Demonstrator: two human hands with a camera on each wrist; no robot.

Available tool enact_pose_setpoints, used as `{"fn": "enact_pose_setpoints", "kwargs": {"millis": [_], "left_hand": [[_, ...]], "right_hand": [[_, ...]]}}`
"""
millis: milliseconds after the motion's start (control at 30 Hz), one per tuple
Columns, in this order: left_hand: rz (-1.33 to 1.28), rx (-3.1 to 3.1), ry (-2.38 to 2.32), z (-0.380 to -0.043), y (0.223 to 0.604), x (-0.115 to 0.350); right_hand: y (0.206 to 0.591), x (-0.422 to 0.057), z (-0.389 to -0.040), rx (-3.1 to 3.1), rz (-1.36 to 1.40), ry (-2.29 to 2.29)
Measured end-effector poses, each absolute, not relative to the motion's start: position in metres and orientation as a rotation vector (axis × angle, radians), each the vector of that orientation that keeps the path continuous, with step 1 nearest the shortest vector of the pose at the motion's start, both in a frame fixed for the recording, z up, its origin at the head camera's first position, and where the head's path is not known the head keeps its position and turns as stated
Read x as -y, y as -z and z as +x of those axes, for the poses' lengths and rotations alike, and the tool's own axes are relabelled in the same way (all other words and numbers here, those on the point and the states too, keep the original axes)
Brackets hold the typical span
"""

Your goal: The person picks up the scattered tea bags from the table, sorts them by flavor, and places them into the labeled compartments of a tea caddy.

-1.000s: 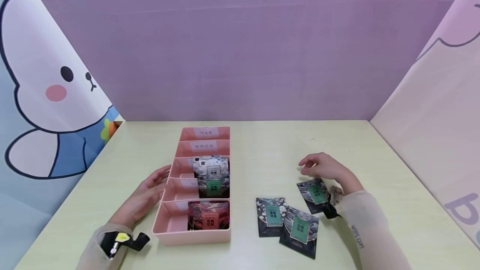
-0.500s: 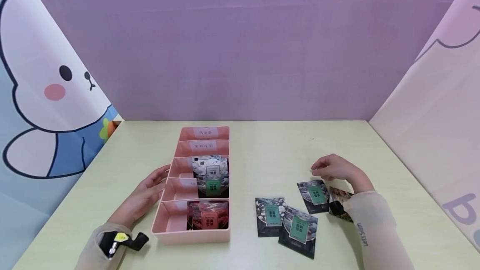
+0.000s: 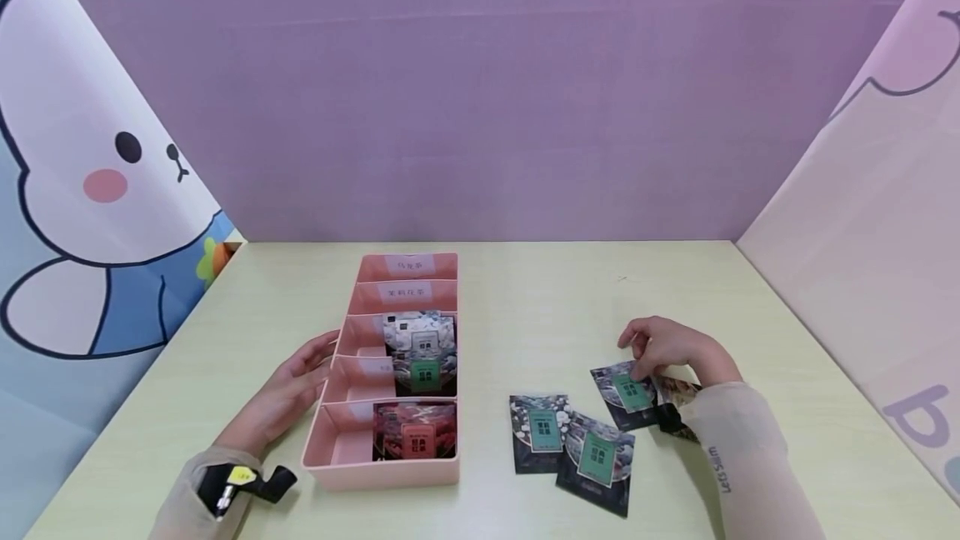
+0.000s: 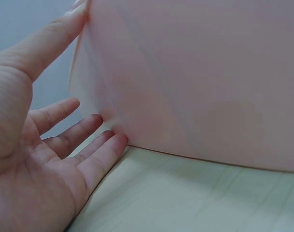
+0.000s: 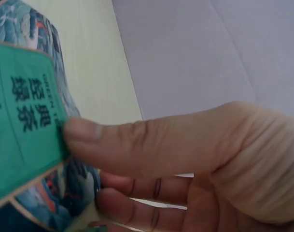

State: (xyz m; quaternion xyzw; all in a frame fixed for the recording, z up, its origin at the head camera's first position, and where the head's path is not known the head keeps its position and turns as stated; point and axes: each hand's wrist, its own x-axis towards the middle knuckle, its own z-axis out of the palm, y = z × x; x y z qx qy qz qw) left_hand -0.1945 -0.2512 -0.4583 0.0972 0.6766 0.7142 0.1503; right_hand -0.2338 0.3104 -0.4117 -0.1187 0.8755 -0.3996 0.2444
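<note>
My right hand (image 3: 675, 348) is at a dark green tea sachet (image 3: 632, 394) on the right of the table. In the right wrist view, the thumb lies on the green label of that sachet (image 5: 26, 111), and the curled fingers are at its edge, partly hidden behind it. My left hand (image 3: 288, 394) rests along the left side of a pink divided box (image 3: 382, 477). The left wrist view shows its fairly straight fingers touching the box wall (image 4: 200, 82) low down, with the thumb up at the wall's edge.
A brown-patterned sachet (image 3: 678, 397) lies partly under my right wrist. Between box and hand, a jasmine-type floral sachet (image 3: 540, 432) is overlapped by another green-label sachet (image 3: 597, 461). Box compartments hold a red sachet (image 3: 416, 432), a green-label one (image 3: 425, 373) and white ones (image 3: 422, 332).
My right hand shifted right, then came back slightly left and its thumb came down onto the green tea sachet, which has shifted slightly. The left hand stays at the box.
</note>
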Motion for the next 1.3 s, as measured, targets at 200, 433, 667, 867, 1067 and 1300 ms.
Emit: {"fn": "enact_pose_setpoints", "kwargs": {"millis": [200,433,667,867,1067,1300], "left_hand": [[0.279,-1.956,-2.042,-0.195,0.458,0.252],[0.376,-1.882,-2.112,-0.194,0.460,0.253],[0.371,-1.894,-2.102,-0.193,0.460,0.253],[0.345,-1.905,-2.088,-0.194,0.460,0.251],[0.397,-1.878,-2.110,-0.195,0.460,0.251],[0.449,-1.832,-2.148,-0.196,0.463,0.253]], "right_hand": [[0.411,-0.305,-0.232,-2.426,-0.328,1.036],[0.410,-0.302,-0.232,-2.488,-0.278,0.979],[0.408,-0.300,-0.228,-2.551,-0.268,0.945],[0.411,-0.297,-0.226,-2.554,-0.275,0.966],[0.410,-0.292,-0.221,-2.585,-0.286,0.950],[0.410,-0.292,-0.218,-2.669,-0.298,0.875]]}}
